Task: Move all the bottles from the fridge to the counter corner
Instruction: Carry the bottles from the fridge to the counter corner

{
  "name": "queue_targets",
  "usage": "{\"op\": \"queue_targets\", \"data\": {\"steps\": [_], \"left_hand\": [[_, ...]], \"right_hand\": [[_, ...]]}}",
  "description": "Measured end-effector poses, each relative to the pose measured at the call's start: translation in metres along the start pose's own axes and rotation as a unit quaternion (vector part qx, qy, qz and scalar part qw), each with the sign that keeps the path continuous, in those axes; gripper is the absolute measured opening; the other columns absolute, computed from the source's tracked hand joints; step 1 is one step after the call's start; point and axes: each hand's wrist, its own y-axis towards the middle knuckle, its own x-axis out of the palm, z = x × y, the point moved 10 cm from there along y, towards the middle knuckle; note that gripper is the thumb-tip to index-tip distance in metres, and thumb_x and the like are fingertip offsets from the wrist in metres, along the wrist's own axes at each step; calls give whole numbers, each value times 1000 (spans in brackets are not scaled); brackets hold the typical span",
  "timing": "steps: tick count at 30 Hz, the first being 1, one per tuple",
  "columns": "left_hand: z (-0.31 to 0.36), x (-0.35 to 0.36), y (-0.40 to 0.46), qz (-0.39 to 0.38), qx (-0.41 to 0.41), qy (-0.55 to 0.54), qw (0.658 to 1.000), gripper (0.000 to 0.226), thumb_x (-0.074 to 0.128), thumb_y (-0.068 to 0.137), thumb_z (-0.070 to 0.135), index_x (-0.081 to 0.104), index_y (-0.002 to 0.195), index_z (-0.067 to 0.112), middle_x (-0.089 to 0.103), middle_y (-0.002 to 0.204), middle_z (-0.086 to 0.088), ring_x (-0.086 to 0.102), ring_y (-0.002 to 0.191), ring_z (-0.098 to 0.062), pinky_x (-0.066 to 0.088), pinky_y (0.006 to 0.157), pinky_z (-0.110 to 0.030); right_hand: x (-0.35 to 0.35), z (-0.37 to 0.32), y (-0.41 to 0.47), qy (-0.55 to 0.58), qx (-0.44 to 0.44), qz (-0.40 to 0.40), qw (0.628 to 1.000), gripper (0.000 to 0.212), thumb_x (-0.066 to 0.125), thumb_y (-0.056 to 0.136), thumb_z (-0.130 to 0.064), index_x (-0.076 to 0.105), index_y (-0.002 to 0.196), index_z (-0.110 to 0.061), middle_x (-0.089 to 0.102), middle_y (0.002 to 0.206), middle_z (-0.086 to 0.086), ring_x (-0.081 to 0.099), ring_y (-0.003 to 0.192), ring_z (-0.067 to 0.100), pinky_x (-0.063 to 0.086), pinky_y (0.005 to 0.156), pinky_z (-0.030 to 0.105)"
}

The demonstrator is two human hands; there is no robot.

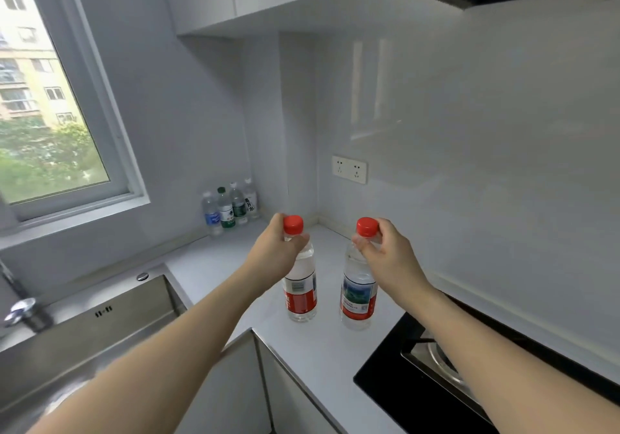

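Two clear water bottles with red caps and red labels are upright over the grey counter. My left hand grips the neck of the left bottle, just under its cap. My right hand grips the neck of the right bottle the same way. Both bottle bases are at or just above the counter surface; I cannot tell which. Several small bottles stand grouped in the far counter corner against the wall.
A steel sink with a tap lies to the left under the window. A black gas hob sits at the right front. A double wall socket is above the counter, and cupboards and a hood hang overhead.
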Motion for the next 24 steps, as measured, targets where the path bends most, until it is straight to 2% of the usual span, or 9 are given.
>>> {"op": "queue_targets", "data": {"steps": [5, 10, 15, 21, 24], "left_hand": [[-32, -25, 29, 25, -30, -18, 999, 18, 57, 93, 33, 49, 102, 20, 59, 98, -1, 56, 91, -23, 49, 86, -47], [-52, -42, 64, 54, -42, -22, 997, 17, 56, 94, 31, 49, 107, 21, 57, 96, 3, 53, 89, -17, 44, 84, -39], [-67, -59, 105, 81, -56, -8, 995, 15, 56, 94, 30, 50, 102, 19, 55, 90, 3, 50, 82, -16, 42, 77, -35], [-80, -86, 145, 106, -58, -4, 993, 14, 55, 93, 30, 49, 101, 21, 56, 92, -1, 50, 81, -18, 45, 77, -39], [-93, -101, 162, 110, -64, -12, 992, 14, 55, 93, 33, 49, 100, 23, 58, 95, -2, 52, 83, -20, 49, 82, -44]], "right_hand": [[50, -1, 38, -2, -13, -35, 999, 29, 58, 93, -36, 51, 119, -24, 59, 110, -8, 54, 106, 11, 43, 91, 29], [89, 4, 82, 3, -35, -66, 997, 22, 59, 93, -35, 51, 112, -27, 60, 107, -9, 55, 104, 12, 42, 89, 29], [122, 4, 133, 19, -55, -90, 994, 19, 60, 93, -33, 51, 109, -27, 60, 107, -6, 55, 104, 13, 42, 88, 28], [160, 2, 178, 23, -61, -114, 991, 27, 59, 93, -36, 52, 115, -22, 60, 108, -6, 55, 103, 15, 43, 88, 30], [185, 0, 197, 18, -62, -126, 990, 30, 58, 93, -37, 51, 118, -23, 59, 109, -6, 54, 103, 13, 41, 88, 29]]}}
